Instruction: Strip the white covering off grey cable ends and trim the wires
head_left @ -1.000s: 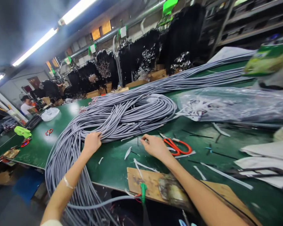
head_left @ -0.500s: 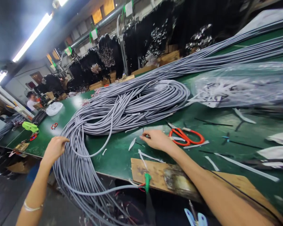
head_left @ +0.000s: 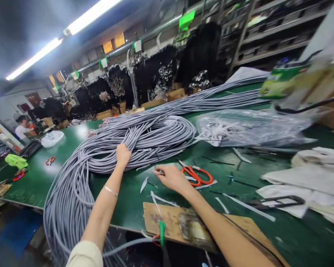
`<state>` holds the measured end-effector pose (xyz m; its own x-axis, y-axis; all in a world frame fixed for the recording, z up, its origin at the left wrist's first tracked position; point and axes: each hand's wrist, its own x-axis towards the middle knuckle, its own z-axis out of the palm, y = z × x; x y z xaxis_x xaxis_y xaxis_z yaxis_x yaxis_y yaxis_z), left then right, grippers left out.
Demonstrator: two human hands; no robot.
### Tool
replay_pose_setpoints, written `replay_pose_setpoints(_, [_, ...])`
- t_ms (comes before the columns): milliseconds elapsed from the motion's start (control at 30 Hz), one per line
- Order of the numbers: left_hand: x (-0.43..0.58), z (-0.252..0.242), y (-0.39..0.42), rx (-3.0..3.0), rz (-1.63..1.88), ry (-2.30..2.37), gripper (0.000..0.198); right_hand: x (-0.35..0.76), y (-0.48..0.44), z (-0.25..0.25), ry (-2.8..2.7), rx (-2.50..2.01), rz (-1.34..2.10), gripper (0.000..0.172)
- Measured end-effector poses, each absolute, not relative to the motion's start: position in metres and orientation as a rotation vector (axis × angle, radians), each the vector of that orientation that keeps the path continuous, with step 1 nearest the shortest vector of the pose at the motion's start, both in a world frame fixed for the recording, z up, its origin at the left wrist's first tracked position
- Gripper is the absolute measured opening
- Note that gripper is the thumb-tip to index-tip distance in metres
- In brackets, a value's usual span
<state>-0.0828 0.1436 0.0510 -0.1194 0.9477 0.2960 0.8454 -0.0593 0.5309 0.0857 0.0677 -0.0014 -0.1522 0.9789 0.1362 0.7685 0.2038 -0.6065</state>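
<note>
A big looped bundle of grey cables (head_left: 167, 133) lies across the green table (head_left: 75, 137), with many strands hanging over the front edge. My left hand (head_left: 123, 154) is closed around several of the cables near the middle of the coil, its fingers mostly hidden by the back of the hand. Just above the tabletop, my right hand (head_left: 171, 177) holds its fingertips pinched together; a thin thing seems to stick out, too small to name. Red-handled scissors (head_left: 197, 175) lie directly beyond that hand. A white strip (head_left: 144, 184) rests at its left.
A wooden board (head_left: 161, 218) with a green clip (head_left: 161, 230) sits at the front edge. Behind on the right lies a clear plastic bag (head_left: 247, 128); white gloves (head_left: 311, 178) and black-handled scissors (head_left: 281, 201) lie nearer. A person (head_left: 22, 128) is far left.
My left hand has moved right and forward from the left side of the bundle onto the coil's middle. My right hand stays pinched near the scissors. The view has swung to the right.
</note>
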Motion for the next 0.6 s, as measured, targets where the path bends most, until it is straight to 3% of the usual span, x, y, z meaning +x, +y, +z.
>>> replay_pose_setpoints(133, [-0.104,0.043,0.119,1.896,1.104,1.821,0.033,0.086,0.072,0.000,-1.736,-1.533,0.567,0.028])
replay_pose_setpoints(300, [-0.122,0.036,0.094,1.865,0.963,1.435,0.016,0.083,0.074,0.005,-1.523,-1.301,0.653,0.046])
replay_pose_setpoints(600, [-0.055,0.035,0.087,1.906,0.763,0.934,0.024,0.086,0.061,0.016,-1.408,-1.064,0.663,0.029])
